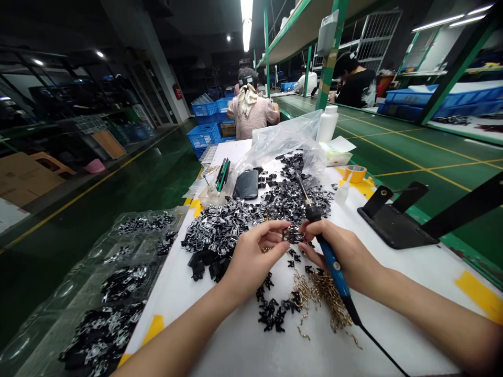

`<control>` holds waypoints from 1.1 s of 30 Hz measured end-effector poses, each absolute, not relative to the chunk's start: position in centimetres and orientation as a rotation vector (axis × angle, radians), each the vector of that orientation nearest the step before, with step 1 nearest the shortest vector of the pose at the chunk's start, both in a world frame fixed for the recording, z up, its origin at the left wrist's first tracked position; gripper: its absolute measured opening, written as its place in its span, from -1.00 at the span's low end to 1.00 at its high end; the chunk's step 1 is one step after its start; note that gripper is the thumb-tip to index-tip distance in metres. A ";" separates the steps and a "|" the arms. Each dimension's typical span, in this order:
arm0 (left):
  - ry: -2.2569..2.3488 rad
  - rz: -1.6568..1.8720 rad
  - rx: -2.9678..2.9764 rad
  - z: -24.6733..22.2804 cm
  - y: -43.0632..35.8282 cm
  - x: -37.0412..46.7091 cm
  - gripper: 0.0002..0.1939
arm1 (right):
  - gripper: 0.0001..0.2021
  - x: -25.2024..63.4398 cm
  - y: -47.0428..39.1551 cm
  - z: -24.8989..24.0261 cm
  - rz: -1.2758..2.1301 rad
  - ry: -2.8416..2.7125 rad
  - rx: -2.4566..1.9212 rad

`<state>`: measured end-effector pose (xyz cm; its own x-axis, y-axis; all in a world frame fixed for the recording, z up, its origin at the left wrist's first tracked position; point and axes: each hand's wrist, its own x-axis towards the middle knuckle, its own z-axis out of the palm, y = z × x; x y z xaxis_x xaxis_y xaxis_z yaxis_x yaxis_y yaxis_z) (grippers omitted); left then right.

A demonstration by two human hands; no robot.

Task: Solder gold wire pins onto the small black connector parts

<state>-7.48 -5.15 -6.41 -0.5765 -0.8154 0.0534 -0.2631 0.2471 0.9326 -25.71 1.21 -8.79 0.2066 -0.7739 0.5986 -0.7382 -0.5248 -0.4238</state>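
My left hand (261,248) pinches one side of a small black-and-silver part (293,234) above the white tabletop. At the part's other side are the fingertips of my right hand (341,248), which also grips a blue-handled soldering iron (333,262). The iron's metal tip points up and away, clear of the part. Beyond my hands lies a heap of black-and-silver parts (220,228). Just below them are curved brass-coloured metal pieces (328,293) and a cluster of small black clips (271,314).
A black phone (245,184) and a clear plastic bag (283,141) lie farther back. At right stand a black metal bracket (396,220) and a roll of yellow tape (354,174). Trays of parts (126,283) line the left. A person (253,104) sits ahead.
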 end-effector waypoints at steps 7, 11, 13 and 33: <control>-1.779 -1.512 1.059 -6.0 -5.4 -7.5 -0.65 | -0.87 -25.9 1.2 -8.7 -1.236 1.520 -2.397; -1.761 -1.515 0.977 -6.0 -5.4 -7.5 -0.65 | -0.87 -26.0 1.1 -8.8 -1.230 1.521 -2.391; -1.804 -1.461 0.936 -6.2 -5.3 -7.4 -0.67 | -0.87 -26.1 1.1 -8.8 -1.224 1.529 -2.393; -2.263 -0.800 0.765 -7.4 -5.0 -7.4 -0.69 | -0.87 -25.7 1.3 -8.8 -1.197 1.505 -2.351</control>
<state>-7.35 -4.98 -7.39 -0.6450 -0.6798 0.3491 -0.3094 0.6500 0.6941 -25.72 1.29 -8.84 0.2006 -0.8060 0.5569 -0.7239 -0.5049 -0.4702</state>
